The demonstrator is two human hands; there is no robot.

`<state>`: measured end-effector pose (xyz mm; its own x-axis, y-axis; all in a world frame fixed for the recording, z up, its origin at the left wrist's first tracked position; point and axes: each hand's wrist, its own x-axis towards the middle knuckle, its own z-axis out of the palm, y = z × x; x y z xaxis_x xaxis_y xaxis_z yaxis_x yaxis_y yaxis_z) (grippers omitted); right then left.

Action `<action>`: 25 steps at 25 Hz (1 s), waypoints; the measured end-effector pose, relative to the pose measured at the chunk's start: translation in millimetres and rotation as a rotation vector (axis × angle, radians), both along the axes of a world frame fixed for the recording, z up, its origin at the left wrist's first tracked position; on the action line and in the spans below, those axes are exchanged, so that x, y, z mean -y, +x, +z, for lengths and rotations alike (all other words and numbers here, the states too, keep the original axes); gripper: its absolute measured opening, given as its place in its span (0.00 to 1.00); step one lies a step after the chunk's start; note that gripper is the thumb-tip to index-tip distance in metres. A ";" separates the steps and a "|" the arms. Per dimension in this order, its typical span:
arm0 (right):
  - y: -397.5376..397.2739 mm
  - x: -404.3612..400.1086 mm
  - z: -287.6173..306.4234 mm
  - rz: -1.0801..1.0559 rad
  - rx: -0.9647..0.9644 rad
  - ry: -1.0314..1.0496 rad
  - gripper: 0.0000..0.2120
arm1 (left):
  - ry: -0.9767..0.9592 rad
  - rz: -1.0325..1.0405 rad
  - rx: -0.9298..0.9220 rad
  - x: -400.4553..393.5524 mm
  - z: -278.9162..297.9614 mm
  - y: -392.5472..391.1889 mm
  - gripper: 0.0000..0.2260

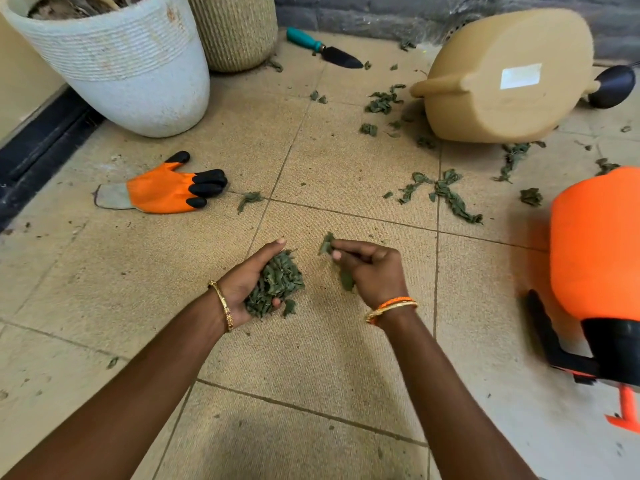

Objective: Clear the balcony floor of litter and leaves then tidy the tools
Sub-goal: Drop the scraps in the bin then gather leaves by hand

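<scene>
L hand [250, 286] cups leaf pile [277, 284]; R hand [372, 271] pinches leaf [326, 243] — curled.

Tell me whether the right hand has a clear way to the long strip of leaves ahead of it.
Probably yes: bare floor tile lies between the right hand and the leaf strip, but the hand already pinches a leaf.

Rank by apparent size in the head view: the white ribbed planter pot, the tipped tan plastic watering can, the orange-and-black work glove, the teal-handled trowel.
1-2. White ribbed planter pot and tipped tan plastic watering can: look alike in size, and the pot is cropped, so unranked.
3. Orange-and-black work glove.
4. Teal-handled trowel, though it lies farther away.
</scene>
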<state>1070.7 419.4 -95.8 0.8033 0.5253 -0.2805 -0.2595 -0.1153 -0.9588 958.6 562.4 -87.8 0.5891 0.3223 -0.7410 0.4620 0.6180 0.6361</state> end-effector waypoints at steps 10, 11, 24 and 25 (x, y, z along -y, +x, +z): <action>-51.4 -30.9 3.1 -0.062 0.037 0.108 0.16 | -0.062 0.050 0.136 -1.7 -0.9 -11.8 0.08; -41.0 -24.3 0.3 -0.081 0.100 0.066 0.16 | -0.063 0.104 0.132 -4.9 0.5 -14.5 0.06; -110.9 -9.0 -62.5 0.447 1.095 -0.389 0.12 | -0.009 0.306 0.066 -20.3 -4.6 -53.4 0.07; -110.0 -6.9 -60.9 0.429 1.126 -0.372 0.10 | -0.022 0.307 0.069 -20.8 -3.9 -55.6 0.07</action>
